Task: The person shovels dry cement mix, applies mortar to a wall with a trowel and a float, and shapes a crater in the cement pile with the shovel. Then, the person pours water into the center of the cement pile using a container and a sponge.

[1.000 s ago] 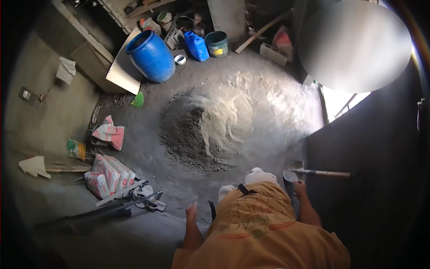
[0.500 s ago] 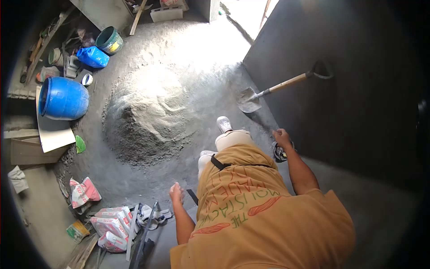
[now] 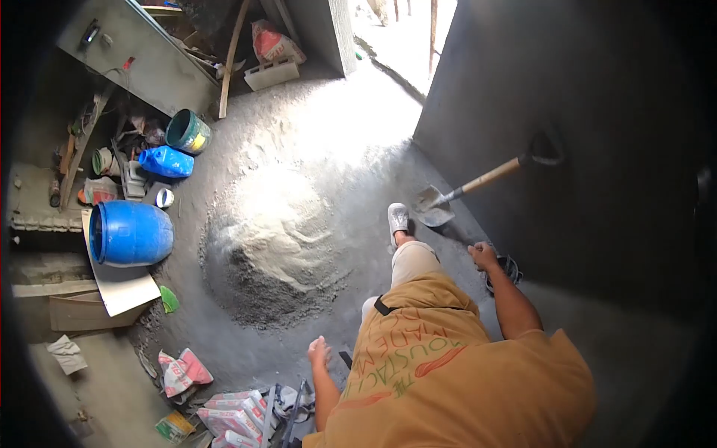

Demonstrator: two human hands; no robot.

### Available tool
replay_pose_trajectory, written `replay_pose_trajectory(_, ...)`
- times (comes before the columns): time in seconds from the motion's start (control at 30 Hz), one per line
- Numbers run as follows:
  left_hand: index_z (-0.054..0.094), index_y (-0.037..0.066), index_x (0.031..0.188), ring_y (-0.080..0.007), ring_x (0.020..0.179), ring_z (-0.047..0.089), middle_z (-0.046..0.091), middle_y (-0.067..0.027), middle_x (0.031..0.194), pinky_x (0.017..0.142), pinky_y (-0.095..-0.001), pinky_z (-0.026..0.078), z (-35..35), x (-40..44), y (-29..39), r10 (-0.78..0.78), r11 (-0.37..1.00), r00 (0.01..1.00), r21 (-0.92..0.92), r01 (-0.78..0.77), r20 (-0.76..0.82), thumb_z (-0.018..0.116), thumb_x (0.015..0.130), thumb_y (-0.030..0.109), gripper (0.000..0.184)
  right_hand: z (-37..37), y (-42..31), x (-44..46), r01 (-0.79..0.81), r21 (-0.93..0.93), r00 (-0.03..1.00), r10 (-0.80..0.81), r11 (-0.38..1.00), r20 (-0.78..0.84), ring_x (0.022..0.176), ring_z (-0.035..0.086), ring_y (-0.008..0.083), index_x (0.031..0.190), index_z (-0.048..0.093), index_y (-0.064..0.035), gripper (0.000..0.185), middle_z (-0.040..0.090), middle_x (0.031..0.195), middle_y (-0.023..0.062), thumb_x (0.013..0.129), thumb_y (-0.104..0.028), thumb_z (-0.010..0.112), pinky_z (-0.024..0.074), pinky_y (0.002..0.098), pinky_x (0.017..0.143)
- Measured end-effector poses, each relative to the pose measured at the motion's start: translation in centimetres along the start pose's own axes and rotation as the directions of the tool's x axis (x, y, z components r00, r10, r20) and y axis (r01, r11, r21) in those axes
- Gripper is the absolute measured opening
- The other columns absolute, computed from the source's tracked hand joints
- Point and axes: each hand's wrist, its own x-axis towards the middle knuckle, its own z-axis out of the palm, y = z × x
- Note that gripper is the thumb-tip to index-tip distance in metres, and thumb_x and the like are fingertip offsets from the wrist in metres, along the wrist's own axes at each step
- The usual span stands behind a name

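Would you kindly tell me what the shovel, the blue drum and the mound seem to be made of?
Shovel: the blade looks like dull grey metal, smeared pale; the tan shaft appears to be wood.
Blue drum: probably moulded plastic, given its smooth, evenly coloured, faintly glossy wall.
Mound: loose, matt grey grains, crumbly at the edge; perhaps sand or cement mix, the look alone cannot settle which.

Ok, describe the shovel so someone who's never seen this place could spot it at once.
Find the dark wall on the picture's right. A shovel leans there, just beyond the person's right hand, its metal blade on the floor. Unlike the gray mound nearby, it has a wooden shaft ending in a dark loop handle.
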Motion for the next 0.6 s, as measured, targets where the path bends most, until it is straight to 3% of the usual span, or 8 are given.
replay_pose_trajectory(0.2,0.049,0.011,0.126,-0.0304,0.100,0.059,0.057,-0.0113,0.117,0.077,-0.0480,0.049,1.6,1.0,9.9,0.062,0.990,0.983,-0.114,-0.082,-0.170,0.060,0.089,0.041,0.049,1.4,-12.7,10.1,-0.026,0.044,0.997,0.023,0.999,0.080,0.090,0.063,0.0245,0.110,0.060,-0.0022,0.048,0.065,0.102,0.0132,0.079,-0.038,0.068,0.0525,0.0357,0.067)
replay_pose_trajectory(0.3,0.051,0.011,0.122,-0.0283,0.086,0.061,0.060,-0.0090,0.104,0.070,-0.0484,0.049,3.6,0.1,12.5,0.047,0.984,0.973,-0.157,-0.084,-0.226,0.059,0.089,0.041,0.045,3.0,-17.5,16.9,0.114,-0.036,0.988,-0.110,0.993,0.111,0.089,0.063,0.0242,0.107,0.061,-0.0017,0.047,0.066,0.100,0.0142,0.079,-0.038,0.069,0.0513,0.0360,0.074)
replay_pose_trajectory(0.37,0.051,0.012,0.116,-0.0254,0.072,0.059,0.058,-0.0062,0.089,0.064,-0.0474,0.048,5.7,0.8,15.7,-0.036,0.996,0.985,-0.083,0.022,-0.168,0.059,0.089,0.040,0.040,2.8,-23.0,20.6,0.261,-0.023,0.963,-0.258,0.965,0.073,0.090,0.063,0.0247,0.106,0.062,-0.0013,0.047,0.066,0.097,0.0146,0.079,-0.039,0.069,0.0497,0.0365,0.080)
replay_pose_trajectory(0.4,0.051,0.012,0.116,-0.0254,0.072,0.059,0.058,-0.0062,0.089,0.064,-0.0474,0.048,7.2,0.6,17.7,-0.035,0.997,0.986,-0.078,0.022,-0.163,0.059,0.089,0.040,0.040,2.0,-26.6,20.8,0.317,-0.001,0.946,-0.316,0.948,0.070,0.090,0.063,0.0253,0.105,0.062,-0.0011,0.047,0.066,0.095,0.0146,0.079,-0.039,0.069,0.0488,0.0366,0.082)
replay_pose_trajectory(0.47,0.053,0.012,0.111,-0.0228,0.063,0.056,0.053,-0.0037,0.079,0.058,-0.0439,0.047,11.4,-2.3,22.8,-0.063,0.996,0.986,0.051,0.072,-0.154,0.060,0.089,0.038,0.035,1.1,-32.0,22.8,0.362,0.040,0.929,-0.364,0.931,0.072,0.089,0.064,0.0248,0.106,0.062,-0.0008,0.046,0.067,0.094,0.0144,0.079,-0.038,0.069,0.0494,0.0362,0.080)
replay_pose_trajectory(0.5,0.064,-0.002,0.089,-0.0322,0.090,0.061,0.067,-0.0154,0.090,0.076,-0.0474,0.044,13.9,-3.8,26.2,0.090,0.962,0.967,0.273,-0.023,-0.237,0.053,0.089,0.051,0.054,0.8,-34.9,24.2,0.417,0.091,0.903,-0.424,0.904,0.066,0.089,0.064,0.0244,0.106,0.062,-0.0004,0.045,0.067,0.093,0.0142,0.080,-0.037,0.069,0.0499,0.0358,0.079)
replay_pose_trajectory(0.53,0.064,-0.002,0.089,-0.0322,0.090,0.061,0.067,-0.0154,0.090,0.076,-0.0474,0.044,14.6,-2.1,27.6,0.095,0.964,0.968,0.265,-0.031,-0.231,0.053,0.089,0.051,0.054,0.8,-37.3,25.5,0.428,0.088,0.899,-0.434,0.899,0.059,0.089,0.064,0.0244,0.106,0.062,-0.0004,0.045,0.067,0.093,0.0142,0.080,-0.037,0.069,0.0499,0.0358,0.079)
replay_pose_trajectory(0.6,0.063,-0.002,0.096,-0.0267,0.088,0.061,0.066,-0.0168,0.088,0.072,-0.0436,0.045,15.7,2.7,30.2,0.343,0.836,0.939,0.467,-0.288,-0.036,0.055,0.089,0.047,0.051,0.5,-42.0,27.7,0.525,0.166,0.844,-0.535,0.835,0.022,0.085,0.064,0.0220,0.106,0.061,0.0006,0.043,0.066,0.092,0.0140,0.080,-0.033,0.070,0.0504,0.0344,0.075)
